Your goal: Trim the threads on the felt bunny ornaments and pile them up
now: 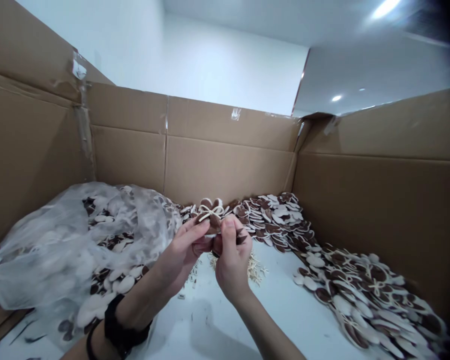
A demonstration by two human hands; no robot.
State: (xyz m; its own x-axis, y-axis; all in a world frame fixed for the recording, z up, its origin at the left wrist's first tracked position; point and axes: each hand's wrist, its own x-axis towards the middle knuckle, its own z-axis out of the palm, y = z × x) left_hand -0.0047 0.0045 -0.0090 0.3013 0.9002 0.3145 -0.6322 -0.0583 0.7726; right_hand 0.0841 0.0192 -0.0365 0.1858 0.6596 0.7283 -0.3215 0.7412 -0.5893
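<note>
In front of me, my left hand is closed on a brown fuzzy felt piece with pale rounded edges. A cream string bow lies across its front, under my left thumb. My right hand is closed too, its thumb and fingers pinching at the piece's lower right edge. A dark brown pointed bit sticks out by my right fingers; I cannot make out what it belongs to. Below the hands, a pile of small cream bows lies on the white tabletop.
Tall cardboard walls enclose the table. On the left, a translucent plastic bag spills brown and white felt pieces. Heaped felt pieces line the back, and another heap, some with bows, spreads along the right.
</note>
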